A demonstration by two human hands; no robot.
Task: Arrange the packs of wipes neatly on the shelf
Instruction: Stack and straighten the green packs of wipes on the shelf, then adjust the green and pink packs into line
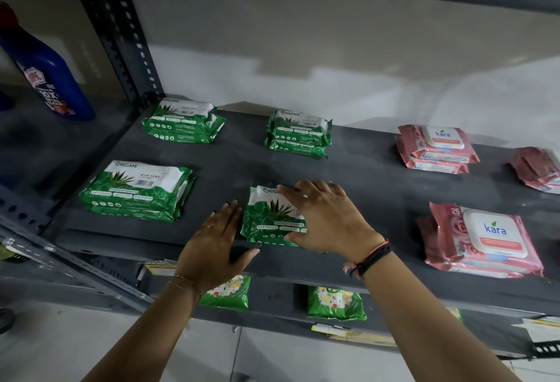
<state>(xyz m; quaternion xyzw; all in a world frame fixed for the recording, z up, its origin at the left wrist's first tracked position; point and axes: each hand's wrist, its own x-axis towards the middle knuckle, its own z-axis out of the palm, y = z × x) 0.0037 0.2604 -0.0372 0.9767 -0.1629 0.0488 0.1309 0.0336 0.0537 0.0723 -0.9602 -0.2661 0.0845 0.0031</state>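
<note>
Green wipes pack [272,218] is lying flat near the front edge of the dark shelf [378,175], in the middle. Right hand [327,218] is resting on its top, fingers spread wide — not curled around it. Left hand [216,242] is pressing open-palmed just beside the pack's left edge. Three green stacks [136,190] [183,121] [298,133] are sitting left and behind; pink Kara stacks [481,242] [436,148] are lying well apart to the right. Blue bottle [45,69] is standing far left.
</note>
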